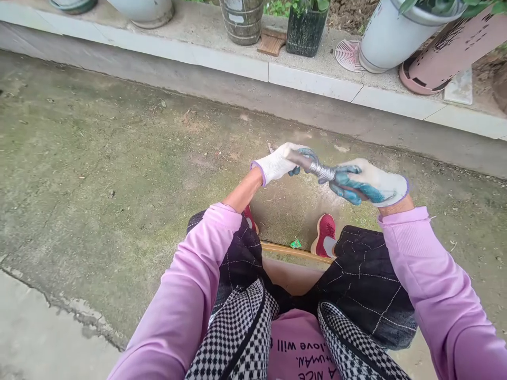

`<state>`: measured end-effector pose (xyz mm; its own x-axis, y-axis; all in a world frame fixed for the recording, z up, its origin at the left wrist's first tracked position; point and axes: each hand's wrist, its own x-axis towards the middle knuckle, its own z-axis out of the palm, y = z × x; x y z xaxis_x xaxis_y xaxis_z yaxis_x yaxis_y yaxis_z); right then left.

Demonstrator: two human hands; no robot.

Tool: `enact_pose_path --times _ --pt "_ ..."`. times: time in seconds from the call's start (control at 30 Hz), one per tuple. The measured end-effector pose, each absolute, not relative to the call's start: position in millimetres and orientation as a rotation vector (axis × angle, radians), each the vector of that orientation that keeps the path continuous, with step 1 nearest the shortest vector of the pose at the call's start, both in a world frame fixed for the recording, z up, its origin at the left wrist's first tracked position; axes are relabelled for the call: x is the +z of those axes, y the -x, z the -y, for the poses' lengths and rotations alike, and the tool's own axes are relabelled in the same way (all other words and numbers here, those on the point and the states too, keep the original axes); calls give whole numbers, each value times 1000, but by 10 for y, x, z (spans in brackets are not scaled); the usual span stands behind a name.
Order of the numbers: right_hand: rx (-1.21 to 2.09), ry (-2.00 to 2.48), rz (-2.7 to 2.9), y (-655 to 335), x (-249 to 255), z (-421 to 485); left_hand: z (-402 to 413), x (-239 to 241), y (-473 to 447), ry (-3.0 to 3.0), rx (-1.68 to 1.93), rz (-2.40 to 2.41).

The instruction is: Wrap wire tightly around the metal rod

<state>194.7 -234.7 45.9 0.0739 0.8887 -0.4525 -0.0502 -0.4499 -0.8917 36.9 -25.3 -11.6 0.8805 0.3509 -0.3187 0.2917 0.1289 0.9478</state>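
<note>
Both my hands wear white knit gloves with blue-coated palms and fingers, held out in front of my knees. Between them is a short, brownish-grey stick wrapped in silvery wire (321,171), slightly blurred. My right hand (366,182) is closed round its right end. The fingers of my left hand (283,162) curl in at the other end, partly hidden behind the stick. Bright windings show in the gap between the two gloves. A small dark tip pokes out above the left glove; what it belongs to is unclear.
A low tiled ledge (309,82) runs across the back, carrying a dark square pot (307,29), a white pot (390,37) and a pink pot (451,53). Mossy concrete (99,174) spreads below. A green scrap (296,243) lies between my red shoes (325,232).
</note>
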Motion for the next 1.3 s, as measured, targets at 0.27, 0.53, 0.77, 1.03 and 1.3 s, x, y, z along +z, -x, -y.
enact_pose_path --times 0.27,0.53,0.77,1.03,1.3 --pt "1447 2510 1582 -1908 42 2124 267 -44 -243 -2246 -283 -316" --pt "824 2671 1146 -2252 123 2144 403 -34 -290 -1882 -170 -519" --pt "850 2555 950 -2108 329 2125 332 22 -275 -1997 -41 -475" --pt "636 2446 976 -2154 311 2115 442 -38 -249 -1823 -26 -433" --pt "1153 1613 766 -1916 541 2256 463 -68 -316 -1642 -97 -463"
